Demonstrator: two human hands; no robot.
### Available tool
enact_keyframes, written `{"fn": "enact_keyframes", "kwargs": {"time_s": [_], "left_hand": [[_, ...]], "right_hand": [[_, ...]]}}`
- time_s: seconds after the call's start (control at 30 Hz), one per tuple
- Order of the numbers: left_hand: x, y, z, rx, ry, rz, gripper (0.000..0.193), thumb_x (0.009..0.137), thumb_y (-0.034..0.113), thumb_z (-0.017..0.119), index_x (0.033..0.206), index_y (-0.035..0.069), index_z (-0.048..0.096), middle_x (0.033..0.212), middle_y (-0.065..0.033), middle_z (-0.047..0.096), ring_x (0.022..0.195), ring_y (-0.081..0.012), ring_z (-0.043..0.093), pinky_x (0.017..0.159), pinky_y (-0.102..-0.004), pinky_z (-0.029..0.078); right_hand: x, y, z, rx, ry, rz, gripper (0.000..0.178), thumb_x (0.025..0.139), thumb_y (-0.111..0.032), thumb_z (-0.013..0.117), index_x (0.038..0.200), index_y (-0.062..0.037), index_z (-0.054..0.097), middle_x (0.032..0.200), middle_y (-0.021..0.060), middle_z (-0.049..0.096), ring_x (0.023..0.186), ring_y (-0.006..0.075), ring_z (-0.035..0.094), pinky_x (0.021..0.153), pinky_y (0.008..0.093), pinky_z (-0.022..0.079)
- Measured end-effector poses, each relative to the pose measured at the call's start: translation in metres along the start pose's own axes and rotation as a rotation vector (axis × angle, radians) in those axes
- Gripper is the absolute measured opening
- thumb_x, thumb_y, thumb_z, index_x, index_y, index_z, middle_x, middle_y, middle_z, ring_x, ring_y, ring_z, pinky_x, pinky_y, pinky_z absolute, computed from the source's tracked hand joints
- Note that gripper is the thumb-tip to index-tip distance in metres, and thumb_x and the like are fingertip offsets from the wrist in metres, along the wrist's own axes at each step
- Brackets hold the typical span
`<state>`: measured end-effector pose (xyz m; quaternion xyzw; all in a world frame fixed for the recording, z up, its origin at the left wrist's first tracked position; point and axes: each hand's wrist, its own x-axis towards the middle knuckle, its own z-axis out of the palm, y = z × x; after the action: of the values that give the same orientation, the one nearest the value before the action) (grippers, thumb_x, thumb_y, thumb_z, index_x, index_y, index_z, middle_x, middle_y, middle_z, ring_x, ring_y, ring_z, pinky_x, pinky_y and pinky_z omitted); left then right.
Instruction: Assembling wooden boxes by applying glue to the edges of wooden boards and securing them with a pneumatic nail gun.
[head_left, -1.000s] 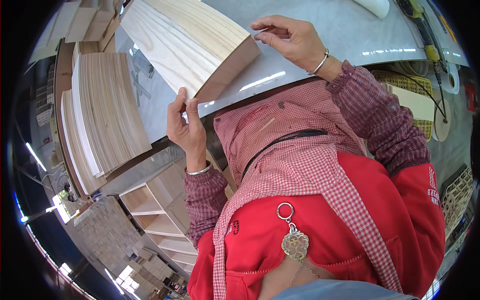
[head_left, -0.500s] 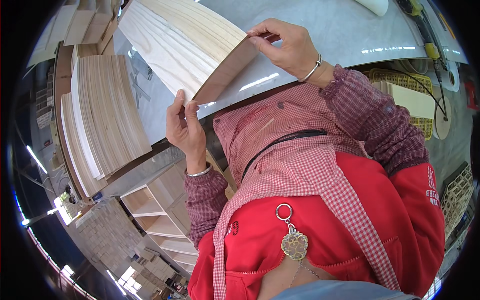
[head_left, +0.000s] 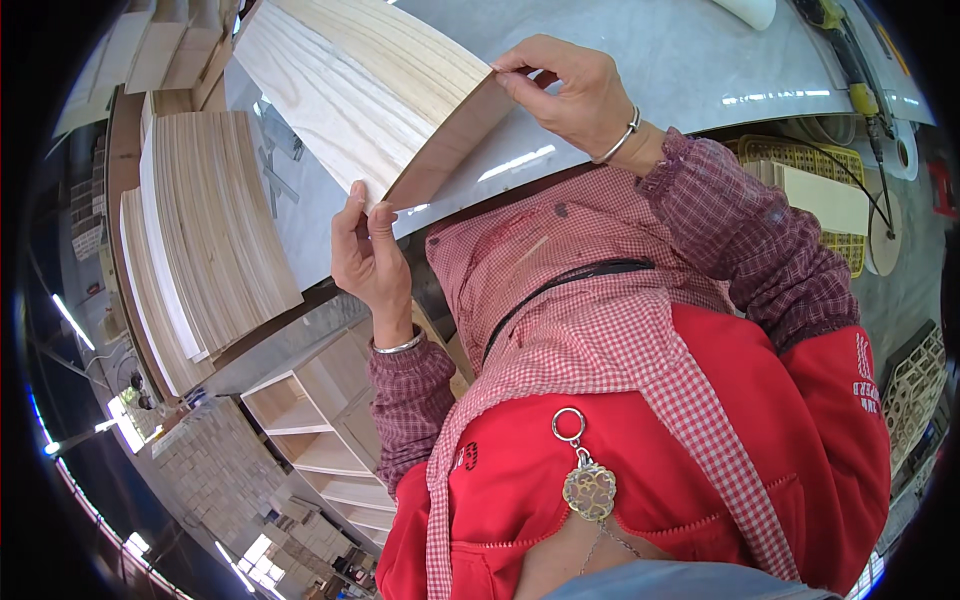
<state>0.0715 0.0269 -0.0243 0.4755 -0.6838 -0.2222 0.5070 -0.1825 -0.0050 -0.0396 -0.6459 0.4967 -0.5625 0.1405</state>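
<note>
A pale wooden board (head_left: 365, 85) with visible grain is tilted over the grey tabletop, its near edge raised. My left hand (head_left: 372, 245) pinches the near left corner between thumb and fingers. At the near right corner, my right hand (head_left: 572, 85) grips the edge the same way. The board's shaded underside shows below its near edge. Its far end is cut off by the top of the view.
Stacked wooden boards (head_left: 215, 220) stand to the left. A power tool (head_left: 850, 65) and a white roll (head_left: 750, 12) lie at the right. Below the table are a yellow basket (head_left: 845, 250) and a wooden shelf unit (head_left: 320, 440). Metal pieces (head_left: 278, 175) rest near the stack.
Both hands and the board have shifted very slightly left. The grip at both corners is the same.
</note>
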Motion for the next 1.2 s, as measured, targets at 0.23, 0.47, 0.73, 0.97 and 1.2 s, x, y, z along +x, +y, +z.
{"fn": "enact_keyframes", "kwargs": {"time_s": [0.23,0.47,0.73,0.97,1.2], "left_hand": [[0.001,0.001,0.001,0.011,0.002,-0.004,0.025,0.088,0.005,0.064,0.112,-0.002,0.060,0.104,-0.0112,0.066,0.070,-0.0125,0.057,0.067,-0.0231,0.050],[0.000,0.000,0.000,0.025,-0.003,0.002,0.025,0.088,0.004,0.064,0.111,-0.002,0.060,0.104,-0.0112,0.066,0.070,-0.0123,0.057,0.067,-0.0232,0.051],[-0.002,-0.001,0.001,0.037,0.007,0.005,0.024,0.088,0.004,0.064,0.110,-0.001,0.060,0.105,-0.0113,0.066,0.072,-0.0124,0.058,0.068,-0.0236,0.051],[-0.002,-0.002,0.001,0.050,0.016,0.014,0.024,0.087,0.005,0.064,0.110,-0.001,0.060,0.106,-0.0116,0.066,0.073,-0.0124,0.059,0.068,-0.0233,0.052],[-0.004,-0.002,0.001,0.037,0.018,0.020,0.024,0.088,0.005,0.064,0.110,-0.001,0.060,0.107,-0.0126,0.066,0.073,-0.0127,0.059,0.067,-0.0235,0.052]], "right_hand": [[0.002,0.005,-0.005,-0.064,-0.007,-0.038,0.015,0.080,0.000,0.067,0.094,-0.0045,0.068,0.091,0.0019,0.068,0.076,0.0127,0.062,0.069,0.0198,0.051],[0.009,0.002,-0.009,-0.031,-0.027,-0.033,0.019,0.081,0.000,0.065,0.098,-0.0071,0.070,0.099,0.0022,0.069,0.085,0.0137,0.063,0.079,0.0206,0.052],[0.014,0.013,-0.005,0.285,-0.209,0.039,0.022,0.082,0.002,0.064,0.099,-0.0100,0.072,0.102,0.0018,0.069,0.085,0.0128,0.063,0.085,0.0204,0.051],[0.014,0.012,-0.002,0.316,-0.212,0.111,0.021,0.081,0.001,0.065,0.096,-0.0109,0.073,0.098,0.0006,0.070,0.082,0.0125,0.063,0.092,0.0233,0.049],[0.013,0.015,0.001,0.297,-0.169,0.042,0.021,0.080,0.001,0.065,0.095,-0.0123,0.074,0.092,-0.0002,0.070,0.079,0.0122,0.061,0.100,0.0270,0.045]]}}
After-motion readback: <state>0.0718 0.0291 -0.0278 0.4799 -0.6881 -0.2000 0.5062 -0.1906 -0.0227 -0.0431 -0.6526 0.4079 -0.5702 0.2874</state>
